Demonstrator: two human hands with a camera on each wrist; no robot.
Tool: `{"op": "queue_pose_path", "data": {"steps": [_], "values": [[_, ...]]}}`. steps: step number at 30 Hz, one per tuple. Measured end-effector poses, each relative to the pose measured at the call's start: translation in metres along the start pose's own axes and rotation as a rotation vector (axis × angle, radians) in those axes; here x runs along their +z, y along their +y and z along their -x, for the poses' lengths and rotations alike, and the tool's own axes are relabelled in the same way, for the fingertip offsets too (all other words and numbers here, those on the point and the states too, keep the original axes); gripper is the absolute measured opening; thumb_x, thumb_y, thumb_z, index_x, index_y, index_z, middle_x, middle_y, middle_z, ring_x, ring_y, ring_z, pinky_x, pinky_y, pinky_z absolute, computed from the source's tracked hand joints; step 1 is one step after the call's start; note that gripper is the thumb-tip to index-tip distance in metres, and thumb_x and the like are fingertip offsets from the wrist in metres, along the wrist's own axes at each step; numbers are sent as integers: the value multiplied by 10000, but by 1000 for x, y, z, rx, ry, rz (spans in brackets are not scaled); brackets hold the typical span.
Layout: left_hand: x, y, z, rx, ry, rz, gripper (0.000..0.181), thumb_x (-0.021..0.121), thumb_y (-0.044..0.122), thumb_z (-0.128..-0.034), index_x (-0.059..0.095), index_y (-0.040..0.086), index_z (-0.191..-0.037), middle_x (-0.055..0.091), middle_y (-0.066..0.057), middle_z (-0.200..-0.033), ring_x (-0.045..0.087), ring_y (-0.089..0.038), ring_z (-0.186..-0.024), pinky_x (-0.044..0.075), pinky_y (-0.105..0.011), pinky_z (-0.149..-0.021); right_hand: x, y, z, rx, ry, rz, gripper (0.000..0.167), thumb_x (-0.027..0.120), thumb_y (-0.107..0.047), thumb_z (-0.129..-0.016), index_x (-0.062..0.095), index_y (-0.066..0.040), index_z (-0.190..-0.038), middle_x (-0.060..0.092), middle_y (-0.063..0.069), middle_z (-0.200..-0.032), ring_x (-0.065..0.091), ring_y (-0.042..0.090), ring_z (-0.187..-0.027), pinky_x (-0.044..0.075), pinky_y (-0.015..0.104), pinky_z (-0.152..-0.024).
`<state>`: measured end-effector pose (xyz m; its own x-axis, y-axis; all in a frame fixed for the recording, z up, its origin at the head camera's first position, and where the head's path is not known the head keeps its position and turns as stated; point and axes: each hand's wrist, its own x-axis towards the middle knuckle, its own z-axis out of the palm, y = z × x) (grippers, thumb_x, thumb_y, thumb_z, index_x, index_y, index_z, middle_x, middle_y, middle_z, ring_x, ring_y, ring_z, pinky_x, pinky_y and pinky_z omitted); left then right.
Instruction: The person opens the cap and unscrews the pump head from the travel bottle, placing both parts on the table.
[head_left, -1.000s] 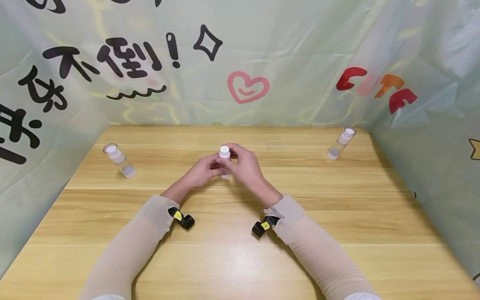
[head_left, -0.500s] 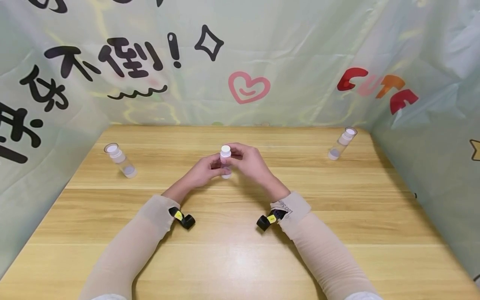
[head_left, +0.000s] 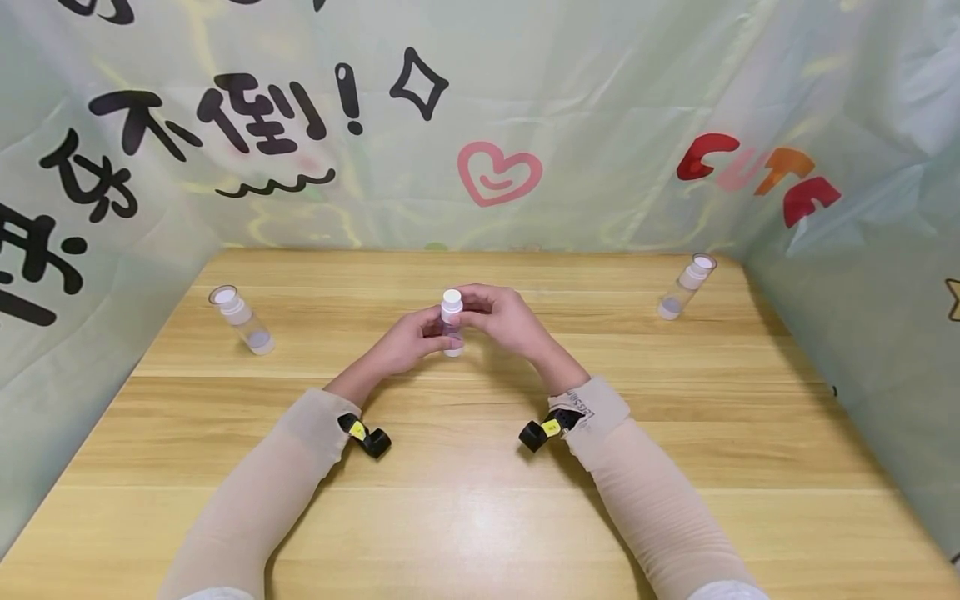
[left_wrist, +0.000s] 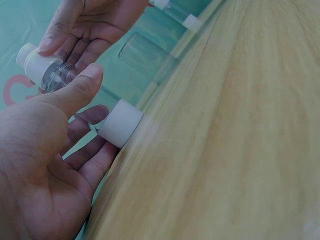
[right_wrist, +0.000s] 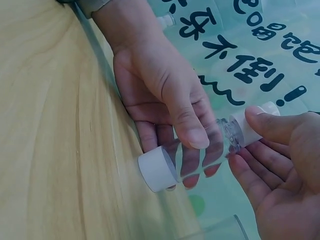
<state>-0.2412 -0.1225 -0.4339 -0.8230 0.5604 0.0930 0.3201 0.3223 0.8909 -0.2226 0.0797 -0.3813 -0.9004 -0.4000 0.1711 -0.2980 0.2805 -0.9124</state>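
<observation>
A small clear bottle (head_left: 452, 328) with a white base and a white top (left_wrist: 39, 64) stands upright at the middle of the table. My left hand (head_left: 408, 340) grips its clear body, thumb on the near side and fingers behind. Higher up, my right hand (head_left: 504, 320) pinches the white top between thumb and fingers. The left wrist view shows the clear threaded neck between the white top and the body, and the white base (left_wrist: 121, 123) at the tabletop. A clear cap (left_wrist: 146, 57) stands on the table beyond the bottle.
Two similar bottles with clear caps on stand apart: one bottle (head_left: 243, 322) at the left, another bottle (head_left: 684, 289) at the back right. A printed curtain (head_left: 570, 108) hangs behind and beside the wooden table (head_left: 480, 517).
The right wrist has swung outward to the right, and its fingers have turned about the bottle's white top. The left hand has kept its grip, and the bottle stays in place.
</observation>
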Motion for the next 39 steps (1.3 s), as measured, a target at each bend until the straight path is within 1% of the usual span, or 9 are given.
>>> {"op": "queue_pose_path", "data": {"steps": [7,13,19,24,26,31,33,35,39], "values": [[0,0,0,0,5,-14,485,729,251,-899,577,98,-1334,654,-76,-1215,625,-218,-1082,527,-380,-917,-3,-1,0,10,0,-9,352,728,-74,-886,656,-15,-1226,697,110,-1134,656,216,-1053,529,305,-910],[0,-1,0,-14,8,-16,504,734,274,-890,576,99,-1336,663,-81,-1197,629,-221,-1071,522,-399,-923,-5,2,1,4,-40,-60,363,675,-33,-917,622,3,-1274,666,129,-1205,638,223,-1102,519,293,-930],[1,-1,0,-14,9,-20,475,734,258,-892,588,97,-1314,672,-85,-1158,631,-222,-1047,523,-396,-915,-9,1,2,-11,-64,-79,449,699,-87,-915,570,-9,-1338,651,109,-1237,621,217,-1129,517,311,-939],[1,0,0,-20,8,-35,480,725,236,-906,572,104,-1341,660,-83,-1200,627,-216,-1078,524,-368,-921,-5,-4,3,-41,8,-23,488,751,-139,-882,582,-27,-1326,650,91,-1238,622,207,-1120,511,292,-941],[1,2,0,-31,4,-25,479,709,196,-919,554,84,-1358,645,-117,-1232,619,-244,-1107,521,-382,-931,0,-6,3,-47,54,10,493,766,-160,-870,593,-38,-1315,648,85,-1242,622,195,-1115,505,272,-943],[0,25,9,-38,-1,-3,412,684,103,-929,575,30,-1320,637,-167,-1226,616,-280,-1094,524,-400,-920,14,-10,5,-45,170,79,519,790,-198,-847,595,-53,-1306,641,95,-1248,622,189,-1109,496,253,-950],[-1,34,12,-29,-1,-12,381,686,103,-928,598,29,-1291,650,-147,-1198,620,-254,-1064,528,-379,-902,19,-11,6,-50,213,112,516,795,-190,-841,598,-50,-1296,647,100,-1226,626,194,-1102,499,253,-945],[-2,37,13,-27,2,-21,347,687,99,-926,616,26,-1257,661,-126,-1162,622,-233,-1025,531,-362,-877,24,-12,6,-63,250,151,507,800,-183,-834,605,-46,-1281,656,91,-1196,631,193,-1088,505,254,-936],[-1,36,12,-28,7,-35,340,687,83,-923,615,8,-1247,663,-131,-1159,629,-232,-1008,538,-356,-861,32,-12,7,-103,296,226,483,810,-182,-820,627,-30,-1240,663,94,-1153,635,201,-1030,533,334,-905]]}}
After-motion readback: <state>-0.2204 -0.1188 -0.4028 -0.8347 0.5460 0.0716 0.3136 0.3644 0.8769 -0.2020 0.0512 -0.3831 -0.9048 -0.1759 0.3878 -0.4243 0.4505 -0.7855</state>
